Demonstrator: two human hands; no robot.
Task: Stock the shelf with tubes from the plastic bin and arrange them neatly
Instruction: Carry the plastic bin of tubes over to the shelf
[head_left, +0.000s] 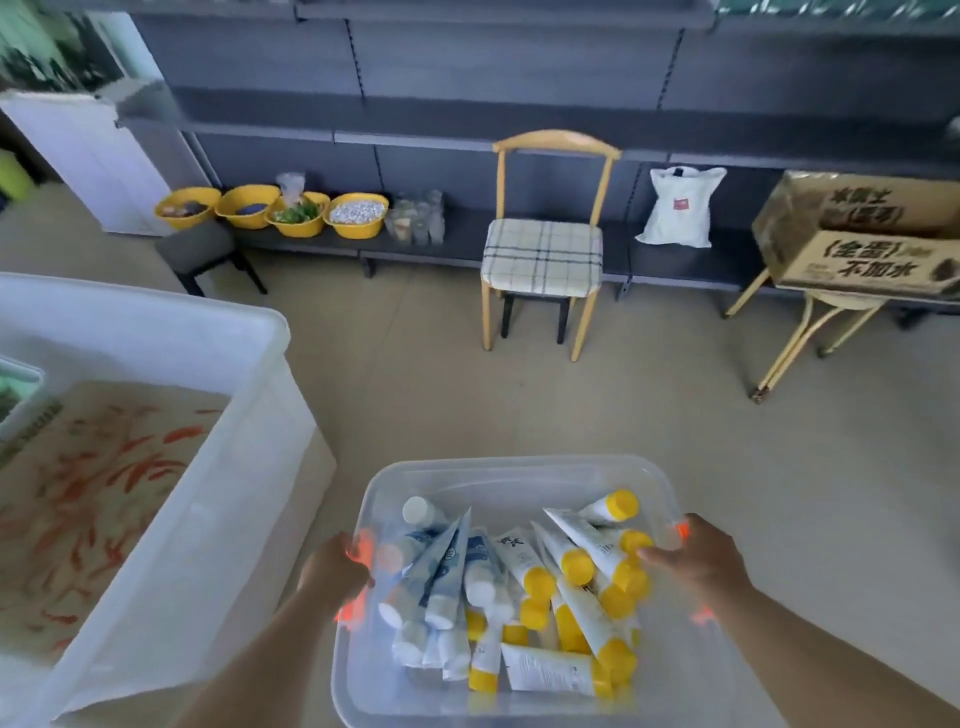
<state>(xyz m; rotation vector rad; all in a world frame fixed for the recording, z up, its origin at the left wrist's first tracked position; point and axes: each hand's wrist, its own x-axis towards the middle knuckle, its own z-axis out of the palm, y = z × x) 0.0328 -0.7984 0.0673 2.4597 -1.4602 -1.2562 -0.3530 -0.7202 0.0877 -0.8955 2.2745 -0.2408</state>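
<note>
Both hands grip the plastic bin (519, 473), left hand (332, 574) and right hand (698, 564) curled over opposite rims. Tubes (524, 587) unshelved; carrying step. Next, reach the shelf (467, 117).

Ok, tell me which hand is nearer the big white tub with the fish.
Left. The left hand grips the clear bin's left rim beside the white tub; the right hand holds the far rim.
</note>
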